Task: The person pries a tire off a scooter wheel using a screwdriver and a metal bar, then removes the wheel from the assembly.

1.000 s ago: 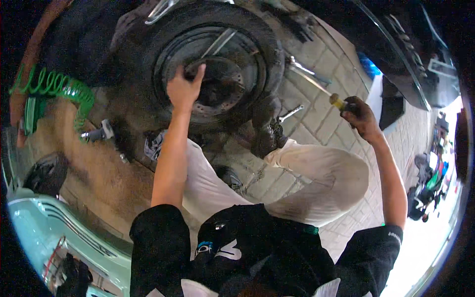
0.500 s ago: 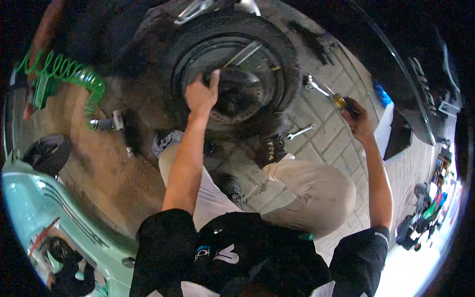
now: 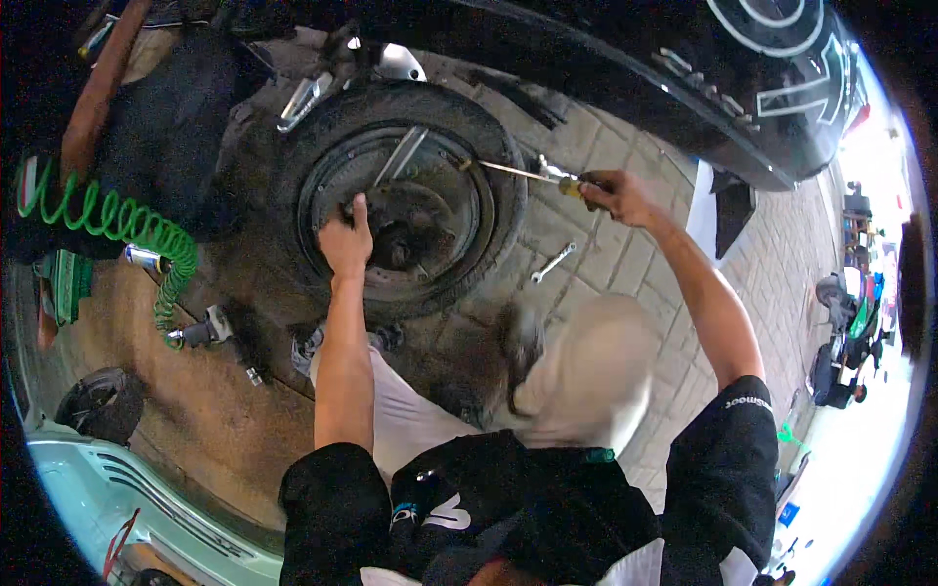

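A black-tyred wheel (image 3: 506, 220) is in front of me, with a dark round hub part at its middle. My left hand (image 3: 345, 241) is closed at the left side of that hub part, thumb pointing up; its curled fingers hide what they grip. In my right hand (image 3: 618, 198) is a screwdriver (image 3: 513, 173), held by its yellowish handle. Its long shaft points left, and the tip reaches the wheel's upper right rim area. Just beyond the screwdriver lies a shiny metal tool (image 3: 549, 166), partly hidden. A combination wrench (image 3: 554, 264) rests on the paving, right of the tyre.
A green coiled air hose (image 3: 176, 246) runs to an air tool (image 3: 217, 328) on the brown floor at left. Mint-green bodywork (image 3: 127, 488) stands at lower left, dark bodywork (image 3: 606, 88) at the far right. A white sheet (image 3: 703, 210) lies beneath the dark bodywork.
My right hand has brought the screwdriver leftward, its tip now at the wheel. The left hand stays on the hub part. The whole view has shifted, and my right knee has moved.
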`<state>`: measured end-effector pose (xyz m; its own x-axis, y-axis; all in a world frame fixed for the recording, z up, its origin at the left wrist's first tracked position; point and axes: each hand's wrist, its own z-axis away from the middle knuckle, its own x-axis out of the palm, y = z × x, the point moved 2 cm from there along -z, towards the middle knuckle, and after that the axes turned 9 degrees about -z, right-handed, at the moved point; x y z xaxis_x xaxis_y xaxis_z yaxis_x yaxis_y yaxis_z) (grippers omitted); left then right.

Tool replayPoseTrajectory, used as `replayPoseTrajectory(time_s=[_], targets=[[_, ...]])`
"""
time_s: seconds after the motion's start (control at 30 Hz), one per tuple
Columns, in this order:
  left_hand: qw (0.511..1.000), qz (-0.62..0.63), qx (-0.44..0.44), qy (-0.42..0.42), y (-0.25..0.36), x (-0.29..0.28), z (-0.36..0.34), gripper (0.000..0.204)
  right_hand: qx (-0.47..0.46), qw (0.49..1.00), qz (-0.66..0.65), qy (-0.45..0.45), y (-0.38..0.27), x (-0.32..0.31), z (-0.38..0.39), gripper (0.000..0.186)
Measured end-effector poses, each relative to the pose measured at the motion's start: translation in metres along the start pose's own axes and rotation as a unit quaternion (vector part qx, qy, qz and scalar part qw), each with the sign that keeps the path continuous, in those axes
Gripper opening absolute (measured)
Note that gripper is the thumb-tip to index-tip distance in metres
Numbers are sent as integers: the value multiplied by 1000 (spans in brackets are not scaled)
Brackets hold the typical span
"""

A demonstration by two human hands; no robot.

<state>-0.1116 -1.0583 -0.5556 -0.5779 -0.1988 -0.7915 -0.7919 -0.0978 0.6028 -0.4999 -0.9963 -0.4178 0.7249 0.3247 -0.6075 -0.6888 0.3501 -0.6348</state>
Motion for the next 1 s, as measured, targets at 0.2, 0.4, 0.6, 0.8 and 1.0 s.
replayPoseTrajectory(time_s=[0.2, 0.4, 0.6, 0.8, 1.0], targets=[[997, 34, 57, 34, 0, -2, 6, 60, 16, 996, -74, -52, 23, -3, -18, 37], [999, 15, 40, 10, -1, 6, 0, 49, 19, 993, -74, -89, 35, -14, -57, 41], [995, -55, 41, 76, 21, -5, -3, 47, 126, 985, -2, -117, -24, 2, -36, 43], [998, -24, 45, 48, 5, 2, -9, 47, 106, 855, -468, -197, 9, 40, -15, 48], [997, -11, 38, 68, 10, 5, -10, 58, 144, 899, -354, -216, 44, -11, -78, 40]])
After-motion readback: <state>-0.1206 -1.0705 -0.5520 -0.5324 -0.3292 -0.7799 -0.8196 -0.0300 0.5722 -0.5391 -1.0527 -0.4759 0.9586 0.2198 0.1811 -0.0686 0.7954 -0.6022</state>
